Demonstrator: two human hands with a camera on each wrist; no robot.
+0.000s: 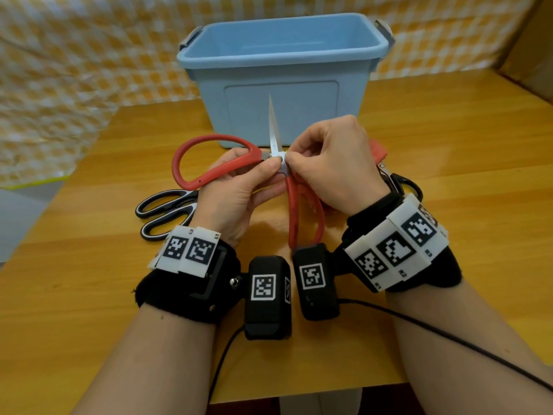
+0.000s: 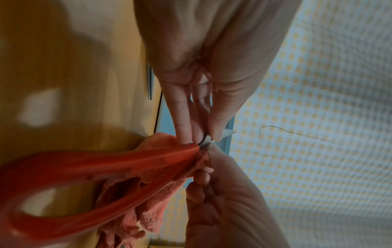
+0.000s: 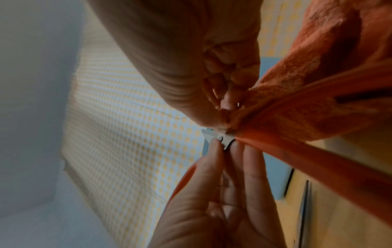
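On the wooden table point(image 1: 449, 139), against a yellow-checked backdrop point(image 1: 74, 70), stands an open blue plastic bin point(image 1: 314, 109) at the far edge. Both hands meet above the tabletop, just in front of the bin, around a pair of red-handled scissors point(image 1: 292, 205). The scissors are spread wide: one handle loop extends to the person's left, the other hangs down toward the wrists, and a bare blade point(image 1: 271, 124) points upward before the bin wall. The left hand point(image 1: 236, 196) pinches the scissors at the pivot between thumb and fingertips. The right hand point(image 1: 335, 157), fingers curled, grips a bunched red cloth point(image 1: 378, 151) and presses it against the same pivot, so that the fingertips of the two hands nearly touch. Black-handled scissors point(image 1: 182, 205) lie flat on the table behind the left wrist. A further pair point(image 1: 386, 175) lies partly hidden behind the right wrist.
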